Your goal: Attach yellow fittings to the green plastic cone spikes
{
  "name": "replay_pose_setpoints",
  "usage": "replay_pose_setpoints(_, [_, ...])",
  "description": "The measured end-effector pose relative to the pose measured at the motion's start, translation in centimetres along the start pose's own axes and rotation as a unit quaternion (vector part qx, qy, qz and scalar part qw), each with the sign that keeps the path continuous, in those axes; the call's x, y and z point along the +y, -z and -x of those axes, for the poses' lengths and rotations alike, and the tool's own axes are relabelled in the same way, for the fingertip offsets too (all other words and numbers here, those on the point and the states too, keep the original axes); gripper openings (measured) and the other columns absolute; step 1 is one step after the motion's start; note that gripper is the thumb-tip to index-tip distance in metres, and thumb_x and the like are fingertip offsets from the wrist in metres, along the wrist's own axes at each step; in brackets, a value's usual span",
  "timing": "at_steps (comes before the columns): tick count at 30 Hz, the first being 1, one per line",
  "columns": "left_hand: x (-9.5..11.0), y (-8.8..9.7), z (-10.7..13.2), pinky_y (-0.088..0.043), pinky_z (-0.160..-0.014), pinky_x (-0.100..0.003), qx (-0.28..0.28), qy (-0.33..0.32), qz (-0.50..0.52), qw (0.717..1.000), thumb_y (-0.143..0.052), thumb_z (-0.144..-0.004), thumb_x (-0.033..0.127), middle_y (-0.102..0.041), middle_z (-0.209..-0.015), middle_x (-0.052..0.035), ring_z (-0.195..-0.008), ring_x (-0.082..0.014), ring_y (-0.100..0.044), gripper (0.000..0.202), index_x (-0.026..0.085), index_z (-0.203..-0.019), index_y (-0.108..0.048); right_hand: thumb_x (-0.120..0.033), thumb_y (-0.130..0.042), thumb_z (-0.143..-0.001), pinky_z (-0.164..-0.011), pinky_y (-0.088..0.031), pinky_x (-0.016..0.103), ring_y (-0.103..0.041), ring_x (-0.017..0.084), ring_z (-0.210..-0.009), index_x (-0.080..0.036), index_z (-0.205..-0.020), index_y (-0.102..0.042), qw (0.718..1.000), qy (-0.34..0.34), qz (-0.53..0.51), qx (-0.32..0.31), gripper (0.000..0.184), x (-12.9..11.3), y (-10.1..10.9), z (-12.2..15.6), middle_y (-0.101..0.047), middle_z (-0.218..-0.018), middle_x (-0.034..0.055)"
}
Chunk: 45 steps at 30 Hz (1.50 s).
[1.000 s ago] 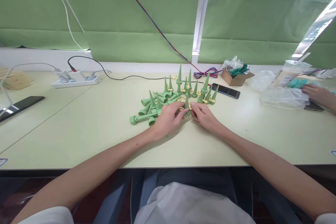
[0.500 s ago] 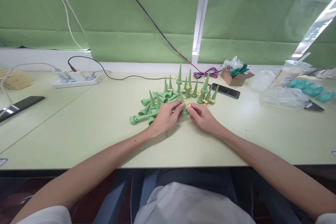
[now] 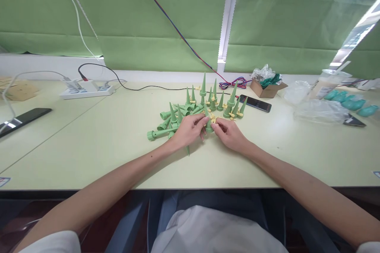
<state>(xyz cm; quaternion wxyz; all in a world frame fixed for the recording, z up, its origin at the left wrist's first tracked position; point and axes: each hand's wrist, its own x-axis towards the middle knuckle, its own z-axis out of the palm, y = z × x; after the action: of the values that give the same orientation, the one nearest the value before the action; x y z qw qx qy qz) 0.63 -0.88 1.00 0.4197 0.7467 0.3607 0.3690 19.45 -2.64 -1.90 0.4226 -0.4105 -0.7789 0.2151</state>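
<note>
A green plastic watering spike (image 3: 209,128) stands point up between my two hands. My left hand (image 3: 188,130) is closed on it, thumb and fingers pinching its left side. My right hand (image 3: 230,133) is pinched shut against the spike's lower right side; whatever its fingertips hold is hidden. Small yellow valve pieces (image 3: 213,118) lie just behind my fingertips. To the left is a heap of green spikes (image 3: 158,134), mostly on their sides, partly covered by my left hand. Behind, several upright spikes (image 3: 231,101) have yellow valves at their sides.
A black phone (image 3: 255,103) lies right of the upright spikes, near a small cardboard box (image 3: 266,90). Farther right are a plastic cup (image 3: 322,85), clear bags (image 3: 319,111) and teal pieces (image 3: 354,104). At left are a power strip (image 3: 86,92) and another phone (image 3: 27,121).
Both hands stay almost where they were around the spike. The right fingertips have shifted slightly closer against its lower side. The whole view has moved a few pixels.
</note>
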Motion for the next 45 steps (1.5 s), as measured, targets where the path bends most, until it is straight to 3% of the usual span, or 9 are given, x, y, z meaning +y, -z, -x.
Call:
replay_pose_setpoints(9, [-0.6, 0.0, -0.1, -0.048, -0.054, -0.029, -0.011, -0.008, -0.015, 1.000, -0.045, -0.097, 0.063, -0.062, -0.058, 0.0002, -0.049, -0.0165, -0.062, 0.051, 0.020, -0.073, -0.057, -0.030, -0.046, -0.097, -0.053, -0.026, 0.030, -0.029, 0.012, -0.049, -0.024, -0.071, -0.029, 0.996, 0.067, 0.061, -0.009, 0.032, -0.7, -0.3, 0.4, -0.035, -0.055, -0.0057])
replay_pose_setpoints(19, [-0.8, -0.2, 0.0, -0.048, -0.058, -0.030, -0.011, -0.009, -0.070, 0.997, -0.038, -0.101, 0.054, -0.062, -0.056, 0.0000, -0.051, -0.0169, -0.060, 0.049, 0.020, -0.069, -0.052, -0.025, -0.046, -0.095, -0.053, -0.023, 0.030, -0.031, 0.013, -0.048, -0.025, -0.074, -0.030, 0.984, 0.115, 0.135, 0.004, 0.027, -0.8, -1.0, 0.2, -0.040, -0.054, -0.0039])
replay_pose_setpoints(38, [-0.7, -0.3, 0.0, -0.046, -0.058, -0.028, -0.007, -0.012, -0.082, 0.997, -0.036, -0.103, 0.052, -0.056, -0.050, 0.0021, -0.049, -0.0157, -0.058, 0.051, 0.018, -0.070, -0.055, -0.021, -0.046, -0.096, -0.050, -0.024, 0.030, -0.035, 0.013, -0.045, -0.024, -0.076, -0.036, 0.961, 0.172, 0.213, 0.039, 0.023, -0.6, -1.4, 0.3, -0.047, -0.053, -0.0040])
replay_pose_setpoints(45, [-0.7, -0.4, 0.1, -0.046, -0.057, -0.028, -0.004, -0.016, -0.079, 0.997, -0.037, -0.102, 0.053, -0.057, -0.051, 0.0021, -0.049, -0.0151, -0.058, 0.051, 0.017, -0.072, -0.057, -0.023, -0.048, -0.096, -0.050, -0.024, 0.028, -0.036, 0.012, -0.045, -0.024, -0.075, -0.036, 0.965, 0.162, 0.205, 0.032, 0.024, -0.7, -1.4, 0.2, -0.047, -0.054, -0.0044])
